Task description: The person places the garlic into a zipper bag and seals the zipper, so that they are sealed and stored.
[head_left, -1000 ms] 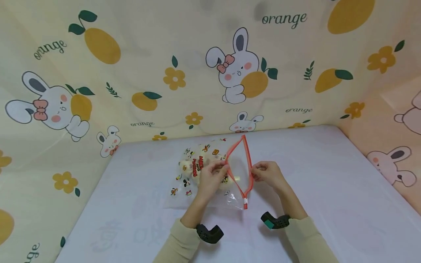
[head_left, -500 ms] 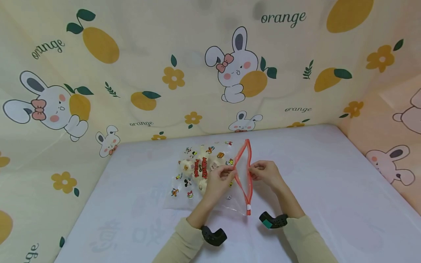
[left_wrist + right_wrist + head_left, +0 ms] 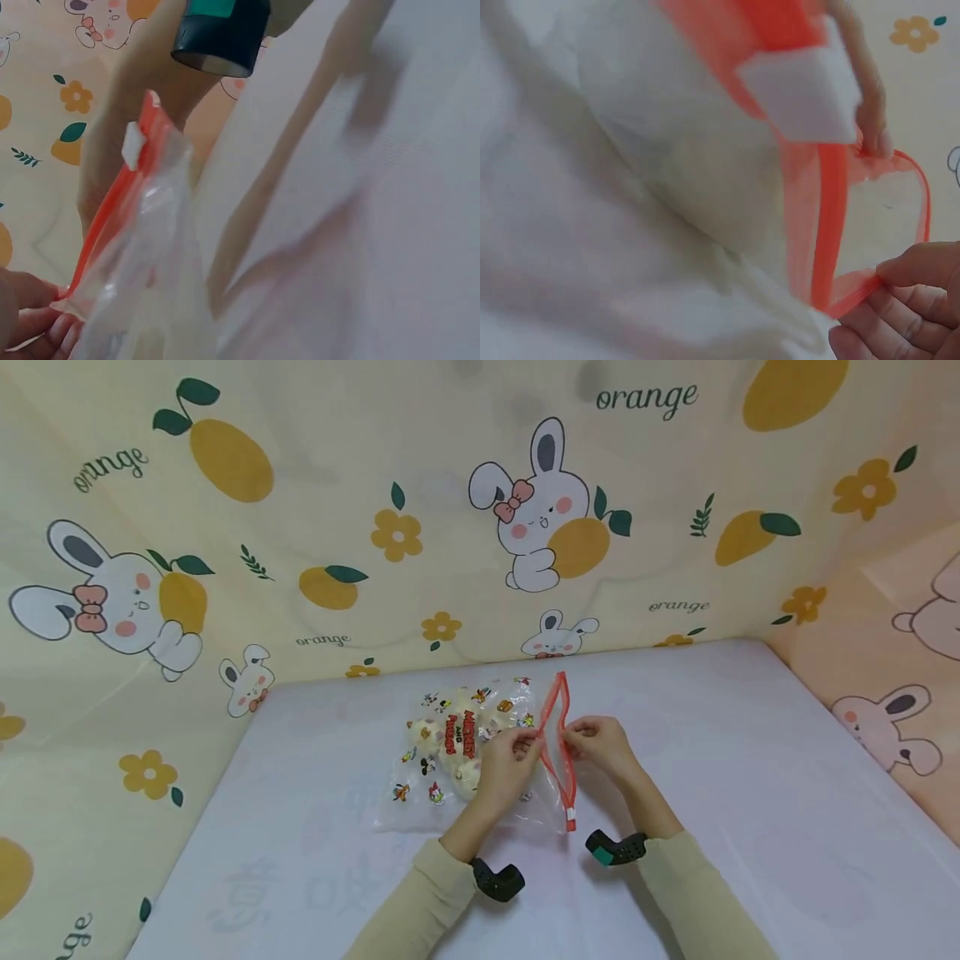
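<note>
A clear zip bag (image 3: pixel 431 793) with cartoon prints and red lettering lies on the table, its red-edged mouth parted on the right. Several pale, rounded items (image 3: pixel 425 737) show through the plastic; their kind is hard to tell. My left hand (image 3: pixel 512 768) pinches the near-left lip of the mouth between thumb and fingers. Opposite it, my right hand (image 3: pixel 603 747) pinches the other red lip. A white slider (image 3: pixel 802 94) sits at the near end of the red zip (image 3: pixel 105 214), large in the right wrist view.
The white table (image 3: pixel 300 860) carries the bag near its middle. Behind and at the sides hangs a cream cloth (image 3: pixel 450 460) printed with rabbits and oranges. Dark wrist-worn cameras (image 3: pixel 617 847) sit on both forearms.
My left hand has moved right with its lip of the bag, and the right hand slightly left. The gap between the two red edges has narrowed.
</note>
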The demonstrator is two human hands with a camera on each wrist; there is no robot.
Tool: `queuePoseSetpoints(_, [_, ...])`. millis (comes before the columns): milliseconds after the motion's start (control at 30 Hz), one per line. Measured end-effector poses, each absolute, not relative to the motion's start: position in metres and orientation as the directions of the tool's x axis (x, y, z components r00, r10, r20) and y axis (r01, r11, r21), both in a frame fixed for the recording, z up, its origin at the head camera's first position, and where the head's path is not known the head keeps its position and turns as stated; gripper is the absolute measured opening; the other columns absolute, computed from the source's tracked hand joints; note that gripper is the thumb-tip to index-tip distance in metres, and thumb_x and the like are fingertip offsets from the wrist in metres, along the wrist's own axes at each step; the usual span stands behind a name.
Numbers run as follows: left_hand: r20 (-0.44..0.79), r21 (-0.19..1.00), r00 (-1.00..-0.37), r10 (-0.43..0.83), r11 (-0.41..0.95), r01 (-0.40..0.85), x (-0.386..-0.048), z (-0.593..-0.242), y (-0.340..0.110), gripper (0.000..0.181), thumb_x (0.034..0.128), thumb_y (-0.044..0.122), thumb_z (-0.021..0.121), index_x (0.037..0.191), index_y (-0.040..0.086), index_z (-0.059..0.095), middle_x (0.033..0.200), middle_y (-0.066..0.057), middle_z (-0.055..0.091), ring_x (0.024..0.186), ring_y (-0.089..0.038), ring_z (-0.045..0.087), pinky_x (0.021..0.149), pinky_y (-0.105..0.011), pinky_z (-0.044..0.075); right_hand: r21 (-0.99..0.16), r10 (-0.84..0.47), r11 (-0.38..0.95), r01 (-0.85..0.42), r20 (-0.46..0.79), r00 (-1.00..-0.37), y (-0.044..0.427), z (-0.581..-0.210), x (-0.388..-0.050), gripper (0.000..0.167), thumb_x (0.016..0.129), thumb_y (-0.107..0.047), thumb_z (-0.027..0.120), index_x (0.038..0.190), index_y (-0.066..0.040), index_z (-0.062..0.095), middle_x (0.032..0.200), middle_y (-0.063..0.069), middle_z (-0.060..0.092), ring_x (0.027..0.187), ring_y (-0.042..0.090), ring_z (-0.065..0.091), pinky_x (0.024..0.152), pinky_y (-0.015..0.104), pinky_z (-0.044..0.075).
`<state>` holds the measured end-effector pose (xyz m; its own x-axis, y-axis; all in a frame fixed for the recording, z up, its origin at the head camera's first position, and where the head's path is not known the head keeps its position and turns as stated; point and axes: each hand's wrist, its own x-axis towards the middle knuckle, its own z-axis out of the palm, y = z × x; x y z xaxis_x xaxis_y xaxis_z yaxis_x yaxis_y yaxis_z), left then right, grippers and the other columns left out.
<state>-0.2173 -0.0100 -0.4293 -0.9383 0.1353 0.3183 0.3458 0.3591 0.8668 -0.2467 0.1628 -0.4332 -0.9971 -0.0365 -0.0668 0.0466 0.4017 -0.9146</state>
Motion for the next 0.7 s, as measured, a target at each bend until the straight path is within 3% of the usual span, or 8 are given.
queuePoseSetpoints(400, [0.309, 0.892, -0.901, 0.306, 0.234, 0.386, -0.19, -0.428, -0.017, 0.02, 0.0921, 0.004, 0.061, 0.107, -0.009, 0.066, 0.098, -0.025, 0.07, 0.089, -0.035, 0.069, 0.076, -0.012, 0.056, -0.895, -0.068, 0.442, 0.06, -0.1, -0.993, 0.168, -0.432, -0.251, 0.027, 0.094, -0.011, 0.06, 0.106, 0.013, 0.064, 0.085, 0.017, 0.072, 0.063, 0.005, 0.062, 0.063, 0.022, 0.059])
queuePoseSetpoints(700, [0.059, 0.981, -0.897, 0.438, 0.139, 0.132, -0.156, -0.438, -0.019, 0.026, 0.0945, 0.01, 0.059, 0.112, -0.007, 0.064, 0.104, -0.028, 0.068, 0.093, -0.034, 0.069, 0.075, -0.012, 0.056, -0.864, -0.111, 0.501, 0.049, -0.12, -0.987, 0.177, -0.438, -0.248, 0.031, 0.094, -0.014, 0.059, 0.111, 0.011, 0.063, 0.094, 0.023, 0.071, 0.07, 0.009, 0.064, 0.064, 0.022, 0.057])
